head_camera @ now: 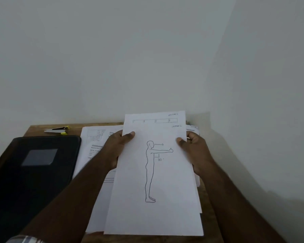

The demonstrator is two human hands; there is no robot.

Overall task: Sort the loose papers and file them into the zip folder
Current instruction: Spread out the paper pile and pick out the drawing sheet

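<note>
wall (pixel 112 58) — plain, pale grey | table (pixel 37 128) — brown wood | light — dim

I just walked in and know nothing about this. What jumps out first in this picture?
A white sheet with a line drawing of a standing figure, one arm held straight out and marked 90 degrees, fills the middle, held up by the left hand and the right hand at its two sides. To its left a black zip folder lies shut on the wooden table, with more printed papers spread between and a small yellow stapler at the far edge.
</note>
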